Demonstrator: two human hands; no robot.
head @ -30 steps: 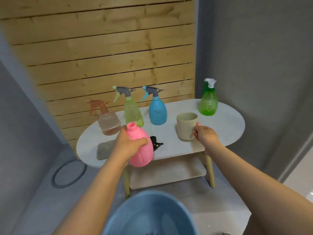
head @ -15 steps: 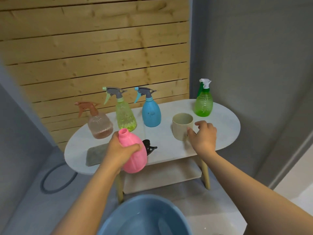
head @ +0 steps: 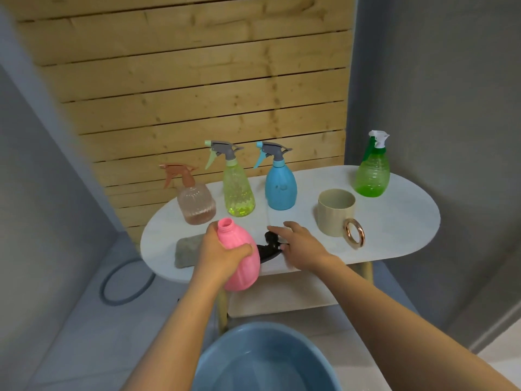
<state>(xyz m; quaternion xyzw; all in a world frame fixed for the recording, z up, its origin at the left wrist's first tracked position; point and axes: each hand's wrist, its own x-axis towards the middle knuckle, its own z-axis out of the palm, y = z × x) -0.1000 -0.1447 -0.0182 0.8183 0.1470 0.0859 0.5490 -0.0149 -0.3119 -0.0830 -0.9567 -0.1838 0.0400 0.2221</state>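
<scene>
The left hand (head: 220, 255), grip closed, held the ribbed pink plastic bottle (head: 245, 268), long axis near-upright, open neck tilted far-left; the right hand (head: 301, 246), grip open, spread over the black trigger sprayer (head: 267, 249).

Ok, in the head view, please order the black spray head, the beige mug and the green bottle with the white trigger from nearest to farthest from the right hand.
From the right hand:
1. black spray head, lying on the table just left of the hand.
2. beige mug, upright, to the right and farther back.
3. green bottle, at the table's far right end.
</scene>
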